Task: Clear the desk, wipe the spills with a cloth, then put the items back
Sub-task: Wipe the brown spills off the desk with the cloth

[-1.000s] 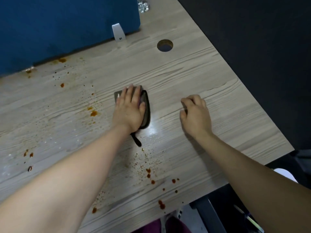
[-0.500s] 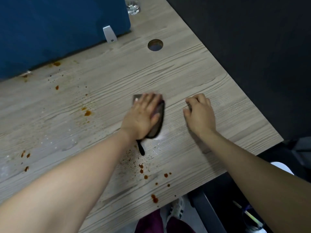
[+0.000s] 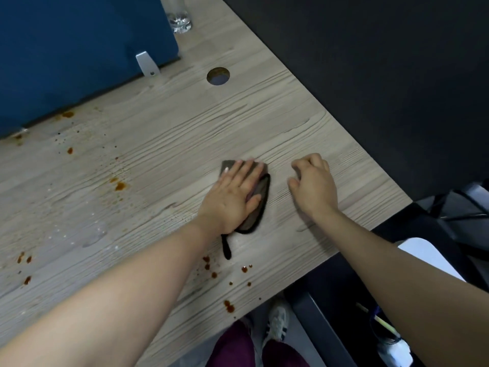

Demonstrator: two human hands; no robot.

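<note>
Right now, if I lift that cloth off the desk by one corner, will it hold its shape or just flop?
Probably flop: the cloth lies flat and thin under the left hand, its edges following the desk. It looks light, and its dark loop trails limply. Likely damp from wiping, so it may cling slightly.

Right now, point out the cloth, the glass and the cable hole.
cloth (image 3: 260, 193), head view, grey panel right of the left hand.
glass (image 3: 180, 21), head view, thick base.
cable hole (image 3: 218, 76), head view, dark centre.
</note>
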